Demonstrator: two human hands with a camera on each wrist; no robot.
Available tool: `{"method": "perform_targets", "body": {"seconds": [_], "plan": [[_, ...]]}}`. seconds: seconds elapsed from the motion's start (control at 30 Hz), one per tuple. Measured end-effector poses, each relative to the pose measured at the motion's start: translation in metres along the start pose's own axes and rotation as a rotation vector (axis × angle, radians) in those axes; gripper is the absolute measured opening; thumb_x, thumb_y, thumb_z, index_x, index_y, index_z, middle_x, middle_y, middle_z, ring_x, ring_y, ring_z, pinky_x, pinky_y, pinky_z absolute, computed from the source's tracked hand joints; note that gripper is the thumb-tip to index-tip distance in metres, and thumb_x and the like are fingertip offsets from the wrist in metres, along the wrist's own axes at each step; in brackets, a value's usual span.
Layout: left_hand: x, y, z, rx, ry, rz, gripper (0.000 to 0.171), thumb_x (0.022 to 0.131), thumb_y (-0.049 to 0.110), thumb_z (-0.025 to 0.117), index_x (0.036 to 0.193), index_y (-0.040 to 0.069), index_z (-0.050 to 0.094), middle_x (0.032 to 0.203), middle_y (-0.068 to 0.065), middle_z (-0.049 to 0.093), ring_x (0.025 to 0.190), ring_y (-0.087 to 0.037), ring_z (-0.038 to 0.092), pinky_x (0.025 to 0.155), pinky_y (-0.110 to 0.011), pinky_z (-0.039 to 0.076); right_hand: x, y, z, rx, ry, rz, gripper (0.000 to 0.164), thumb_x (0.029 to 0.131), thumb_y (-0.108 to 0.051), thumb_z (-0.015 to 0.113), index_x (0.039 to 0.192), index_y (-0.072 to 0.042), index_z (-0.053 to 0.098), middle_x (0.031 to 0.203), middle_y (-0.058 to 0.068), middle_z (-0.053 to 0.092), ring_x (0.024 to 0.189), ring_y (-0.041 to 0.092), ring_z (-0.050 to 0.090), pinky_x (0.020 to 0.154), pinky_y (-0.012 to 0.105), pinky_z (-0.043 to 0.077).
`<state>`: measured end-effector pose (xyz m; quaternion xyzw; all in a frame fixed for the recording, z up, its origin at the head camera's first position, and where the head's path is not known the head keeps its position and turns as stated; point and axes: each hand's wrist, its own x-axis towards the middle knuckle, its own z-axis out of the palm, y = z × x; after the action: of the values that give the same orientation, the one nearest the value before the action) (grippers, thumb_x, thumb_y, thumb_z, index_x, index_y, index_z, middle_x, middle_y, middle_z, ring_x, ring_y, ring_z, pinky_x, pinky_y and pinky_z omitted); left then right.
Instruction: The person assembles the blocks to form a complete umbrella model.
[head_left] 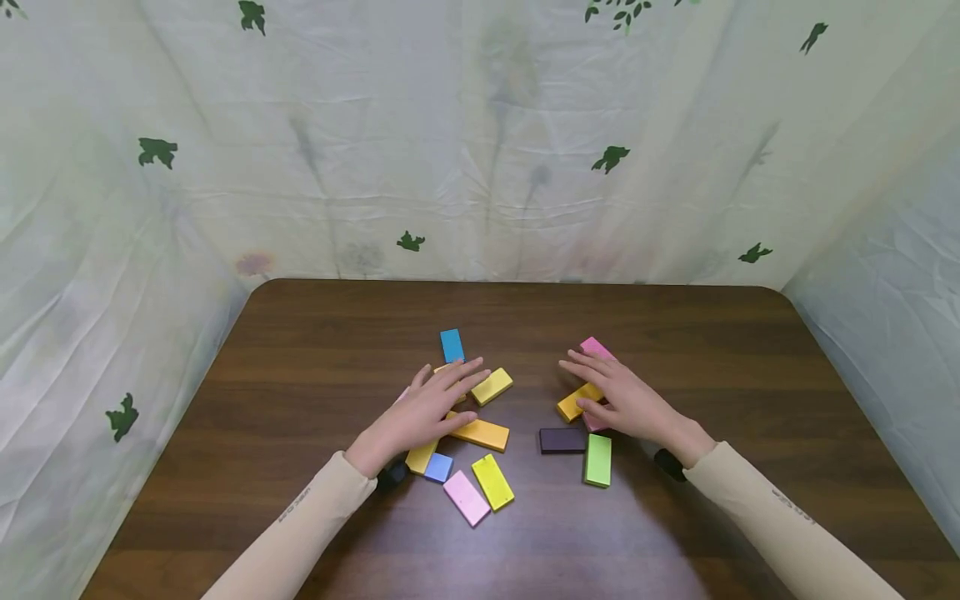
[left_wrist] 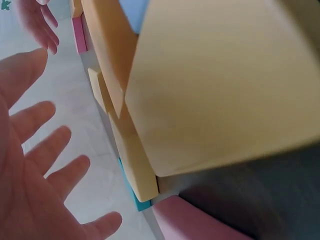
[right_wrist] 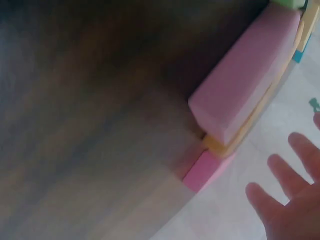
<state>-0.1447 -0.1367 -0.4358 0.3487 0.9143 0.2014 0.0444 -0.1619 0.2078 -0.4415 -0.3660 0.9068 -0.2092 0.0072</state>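
Observation:
In the head view, my left hand (head_left: pixel 423 408) is above a loose group of rectangular blocks, its fingers spread and holding nothing. An orange block (head_left: pixel 483 434), a pale yellow block (head_left: pixel 492 387) and a blue block (head_left: pixel 452 346) lie around it; other blocks are partly hidden under the palm. My right hand (head_left: pixel 633 400), also with straight fingers, is over a second group. There an orange block (head_left: pixel 577 403) lies by the thumb, and a pink block (head_left: pixel 597 347) shows past the fingers. Both wrist views show the left palm (left_wrist: pixel 25 170) and right palm (right_wrist: pixel 295 210) bare.
Nearer the front lie a light pink block (head_left: pixel 467 498), a bright yellow block (head_left: pixel 493 482) and a small blue block (head_left: pixel 438 467). A dark block (head_left: pixel 562 441) and a green block (head_left: pixel 597 460) lie right of centre. The brown table (head_left: pixel 712 350) meets pale curtains (head_left: pixel 480 167) behind.

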Motion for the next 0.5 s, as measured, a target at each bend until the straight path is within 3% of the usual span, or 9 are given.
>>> {"method": "perform_targets", "body": {"seconds": [0.17, 0.37, 0.5], "plan": [[-0.001, -0.001, 0.003, 0.012, -0.049, 0.022, 0.057, 0.097, 0.036, 0.055, 0.149, 0.018, 0.038, 0.155, 0.001, 0.028, 0.142, -0.024, 0.022, 0.107, -0.061, 0.015, -0.005, -0.006, 0.005, 0.044, -0.022, -0.087, 0.055, 0.090, -0.019, 0.067, 0.141, -0.010, 0.048, 0.147, 0.013, 0.041, 0.135, 0.034, 0.033, 0.104, 0.053, 0.031], [-0.002, -0.004, 0.006, 0.015, -0.055, 0.054, 0.050, 0.097, 0.034, 0.055, 0.142, 0.013, 0.047, 0.151, -0.002, 0.035, 0.141, -0.027, 0.024, 0.106, -0.063, 0.015, -0.014, -0.012, 0.010, 0.053, -0.039, -0.218, 0.038, 0.090, -0.018, 0.066, 0.127, -0.013, 0.063, 0.142, 0.012, 0.048, 0.133, 0.034, 0.038, 0.103, 0.052, 0.032], [-0.003, -0.006, 0.008, 0.022, -0.064, 0.057, 0.049, 0.097, 0.034, 0.055, 0.140, 0.011, 0.050, 0.150, -0.002, 0.037, 0.140, -0.028, 0.025, 0.106, -0.063, 0.015, -0.018, -0.014, 0.012, 0.046, -0.067, -0.241, 0.031, 0.090, -0.020, 0.065, 0.121, -0.018, 0.068, 0.141, 0.009, 0.049, 0.133, 0.032, 0.037, 0.102, 0.050, 0.033]]}}
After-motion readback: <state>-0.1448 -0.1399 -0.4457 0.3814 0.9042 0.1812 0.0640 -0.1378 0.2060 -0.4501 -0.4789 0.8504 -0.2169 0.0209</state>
